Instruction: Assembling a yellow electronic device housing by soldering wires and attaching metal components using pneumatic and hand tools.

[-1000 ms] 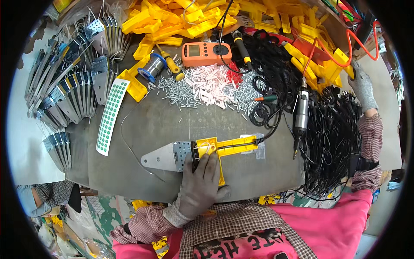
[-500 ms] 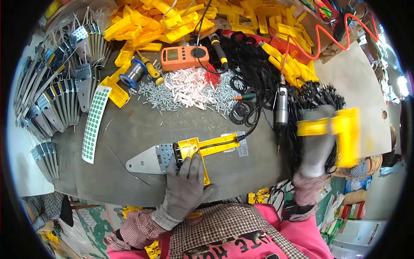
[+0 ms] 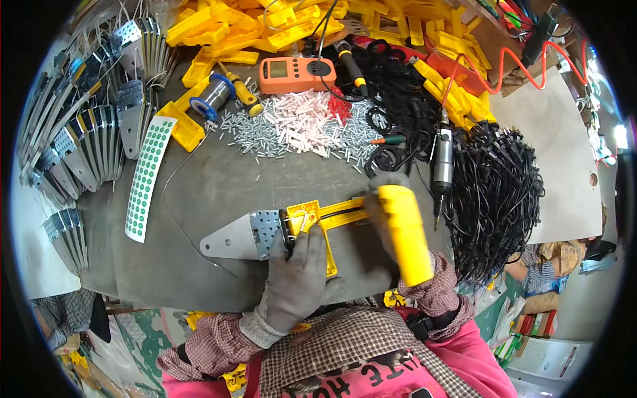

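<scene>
A yellow plastic housing half (image 3: pixel 340 211) lies on the grey table with its hollow side up, its wires and black cord showing inside. From its left end sticks a tapered metal plate (image 3: pixel 229 240) with a perforated section. My gloved left hand (image 3: pixel 295 282) presses over the housing's near part, fingertips on wires and rim, thumb close to its lower edge. A second yellow housing half (image 3: pixel 406 235), outer side up, is in my gloved right hand (image 3: pixel 379 199), just right of the first and above the table. This shell hides part of the right hand and the first housing's handle end.
Metal screws (image 3: pixel 255 129), pale pink sleeves (image 3: pixel 302 123) and an orange multimeter (image 3: pixel 292 74) lie beyond. A hanging electric screwdriver (image 3: pixel 442 159) and bundled black cords (image 3: pixel 497 199) stand right. Metal plates (image 3: pixel 93 152) and a green-dotted sticker strip (image 3: pixel 149 179) are left.
My right hand has brought the second yellow housing half leftward from above the black cords to beside the first. My left hand stays on the lower housing half.
</scene>
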A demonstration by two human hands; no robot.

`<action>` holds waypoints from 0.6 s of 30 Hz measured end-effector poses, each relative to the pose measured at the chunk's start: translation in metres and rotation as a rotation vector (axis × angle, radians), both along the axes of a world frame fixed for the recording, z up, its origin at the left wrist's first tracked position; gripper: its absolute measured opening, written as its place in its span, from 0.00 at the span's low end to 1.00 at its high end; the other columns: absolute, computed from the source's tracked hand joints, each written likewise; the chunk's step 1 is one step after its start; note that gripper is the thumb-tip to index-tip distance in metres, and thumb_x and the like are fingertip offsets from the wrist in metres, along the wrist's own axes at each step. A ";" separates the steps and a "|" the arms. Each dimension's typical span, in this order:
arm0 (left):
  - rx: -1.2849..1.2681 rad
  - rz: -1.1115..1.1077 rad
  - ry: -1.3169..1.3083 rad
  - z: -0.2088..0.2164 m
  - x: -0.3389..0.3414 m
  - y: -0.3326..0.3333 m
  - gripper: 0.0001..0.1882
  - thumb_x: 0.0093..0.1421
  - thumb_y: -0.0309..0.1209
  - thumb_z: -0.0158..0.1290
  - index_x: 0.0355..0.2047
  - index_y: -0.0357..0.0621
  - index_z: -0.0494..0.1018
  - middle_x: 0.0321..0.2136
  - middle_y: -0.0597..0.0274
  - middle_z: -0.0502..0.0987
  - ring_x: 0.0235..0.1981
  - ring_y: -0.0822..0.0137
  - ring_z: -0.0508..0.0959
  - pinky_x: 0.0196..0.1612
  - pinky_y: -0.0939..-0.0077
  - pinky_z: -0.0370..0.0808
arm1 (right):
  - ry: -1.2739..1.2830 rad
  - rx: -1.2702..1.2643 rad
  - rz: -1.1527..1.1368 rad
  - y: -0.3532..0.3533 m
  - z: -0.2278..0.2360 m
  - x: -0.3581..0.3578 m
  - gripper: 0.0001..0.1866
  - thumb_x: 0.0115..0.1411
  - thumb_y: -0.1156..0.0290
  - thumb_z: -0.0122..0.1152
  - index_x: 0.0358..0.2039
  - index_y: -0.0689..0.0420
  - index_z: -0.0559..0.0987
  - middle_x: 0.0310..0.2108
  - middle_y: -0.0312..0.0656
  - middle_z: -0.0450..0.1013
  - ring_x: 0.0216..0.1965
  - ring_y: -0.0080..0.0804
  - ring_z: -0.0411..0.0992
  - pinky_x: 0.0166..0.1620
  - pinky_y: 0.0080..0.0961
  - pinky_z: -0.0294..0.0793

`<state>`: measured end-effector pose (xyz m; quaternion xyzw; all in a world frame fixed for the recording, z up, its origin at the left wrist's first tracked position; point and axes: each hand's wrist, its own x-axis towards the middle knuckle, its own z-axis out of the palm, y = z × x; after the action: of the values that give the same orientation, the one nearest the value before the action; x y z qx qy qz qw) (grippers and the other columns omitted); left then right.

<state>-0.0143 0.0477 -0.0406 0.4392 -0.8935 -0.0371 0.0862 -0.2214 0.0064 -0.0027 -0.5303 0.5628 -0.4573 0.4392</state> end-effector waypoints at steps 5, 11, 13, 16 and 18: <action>-0.001 -0.183 0.231 0.003 0.035 -0.004 0.31 0.54 0.51 0.61 0.52 0.44 0.74 0.61 0.51 0.66 0.58 0.53 0.68 0.64 0.38 0.58 | 0.616 -0.226 0.593 -0.022 0.004 -0.005 0.24 0.62 0.62 0.60 0.57 0.52 0.69 0.55 0.49 0.67 0.58 0.48 0.65 0.60 0.47 0.58; -0.097 -0.203 0.151 0.022 0.037 -0.022 0.35 0.46 0.37 0.69 0.54 0.46 0.70 0.61 0.54 0.67 0.62 0.50 0.66 0.64 0.48 0.63 | 0.834 -0.284 0.478 -0.018 -0.016 -0.007 0.20 0.64 0.59 0.59 0.53 0.52 0.74 0.55 0.51 0.69 0.57 0.51 0.67 0.60 0.47 0.63; -0.051 -0.180 0.233 0.017 0.036 -0.020 0.41 0.44 0.37 0.70 0.58 0.45 0.66 0.61 0.53 0.66 0.62 0.50 0.66 0.64 0.47 0.63 | 0.543 -0.052 0.683 -0.054 0.003 -0.016 0.20 0.63 0.59 0.59 0.52 0.54 0.75 0.51 0.52 0.72 0.52 0.50 0.72 0.53 0.40 0.72; -0.120 -0.133 0.283 0.019 0.034 -0.017 0.44 0.45 0.43 0.70 0.60 0.41 0.65 0.61 0.51 0.66 0.62 0.48 0.66 0.65 0.45 0.60 | 1.123 -0.440 0.636 -0.076 -0.006 -0.025 0.15 0.63 0.62 0.56 0.46 0.57 0.78 0.40 0.50 0.77 0.38 0.45 0.78 0.37 0.39 0.78; -0.003 -0.162 0.352 0.065 0.026 -0.031 0.45 0.47 0.47 0.67 0.62 0.41 0.63 0.61 0.49 0.66 0.62 0.47 0.66 0.66 0.45 0.58 | 0.916 -0.346 0.428 -0.072 -0.022 -0.023 0.13 0.62 0.61 0.58 0.40 0.57 0.80 0.30 0.49 0.78 0.31 0.47 0.78 0.33 0.40 0.78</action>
<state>0.0116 0.0169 0.0247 0.3523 -0.8972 -0.1186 0.2385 -0.2443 -0.0651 -0.0244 -0.8434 0.4923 -0.1652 0.1382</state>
